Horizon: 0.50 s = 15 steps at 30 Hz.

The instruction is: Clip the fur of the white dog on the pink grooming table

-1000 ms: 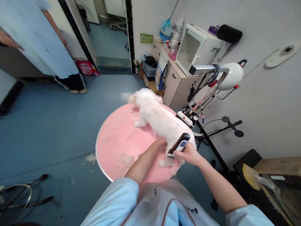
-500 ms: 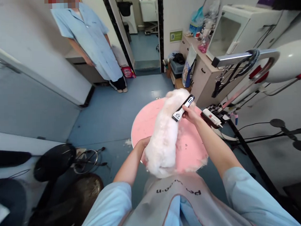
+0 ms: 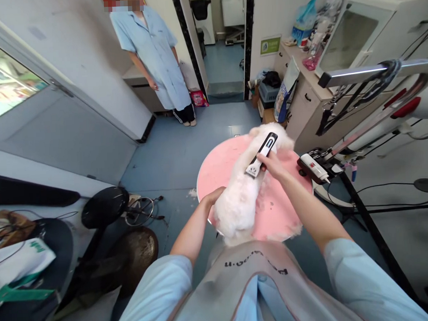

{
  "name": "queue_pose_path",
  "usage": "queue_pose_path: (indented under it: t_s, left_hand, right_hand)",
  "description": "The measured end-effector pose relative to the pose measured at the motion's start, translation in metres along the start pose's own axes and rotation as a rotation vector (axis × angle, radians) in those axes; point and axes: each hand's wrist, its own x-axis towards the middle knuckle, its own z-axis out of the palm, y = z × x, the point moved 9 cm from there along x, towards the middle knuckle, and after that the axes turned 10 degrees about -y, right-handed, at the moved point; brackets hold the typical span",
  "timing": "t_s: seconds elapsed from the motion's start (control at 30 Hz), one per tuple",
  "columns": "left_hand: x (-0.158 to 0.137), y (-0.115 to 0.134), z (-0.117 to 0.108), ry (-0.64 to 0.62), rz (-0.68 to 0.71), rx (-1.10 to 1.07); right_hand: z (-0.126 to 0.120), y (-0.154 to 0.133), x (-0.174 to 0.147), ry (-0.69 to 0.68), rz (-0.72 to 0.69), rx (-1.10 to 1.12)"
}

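Observation:
A white fluffy dog stands on a round pink table, its rump towards me and its head at the far side. My right hand is closed round black-and-white hair clippers. Their blade end points back towards me and rests on the dog's back, around the middle. My left hand is against the dog's left flank, near the hindquarters; its fingers are hidden by the coat. Loose cut hair lies along the near right edge of the table.
A grooming arm with a hanging loop reaches in from the right. Beside the table's right edge sits a white device in a black holder. A person in a light blue coat stands by the far wall. A black stool is at the left.
My view has swung left. The clippers have shifted from the right edge of the dog's back to nearer its middle. My left hand stays at the flank.

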Motion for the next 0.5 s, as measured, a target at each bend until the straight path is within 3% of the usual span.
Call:
queue_pose_path:
  t_s: [0.07,0.13,0.2,0.27,0.33,0.4,0.5]
  left_hand:
    - [-0.009,-0.001,-0.004,0.068,-0.002,-0.067]
    - [-0.021,-0.005,-0.010,0.209,0.023,-0.185]
    - [-0.038,-0.015,-0.012,0.395,0.041,-0.286]
    - [-0.059,-0.032,-0.009,0.612,0.035,-0.325]
    - [-0.078,-0.056,0.008,0.758,-0.012,-0.407]
    - [-0.083,-0.083,0.041,0.726,-0.062,-0.643]
    - [-0.071,-0.091,0.095,0.476,0.052,-1.007]
  right_hand:
    - [0.026,0.008,-0.030,-0.142,-0.048,0.015]
    - [0.034,0.008,-0.044,-0.212,-0.095,0.013]
    - [0.012,0.000,-0.037,-0.084,-0.140,0.013]
    - [-0.023,-0.009,-0.022,0.172,-0.169,0.038]
    - [-0.032,-0.010,-0.013,0.208,-0.144,0.046]
    - [-0.014,-0.006,-0.021,0.100,-0.125,0.006]
    - [0.032,0.002,-0.073,-0.100,-0.171,-0.100]
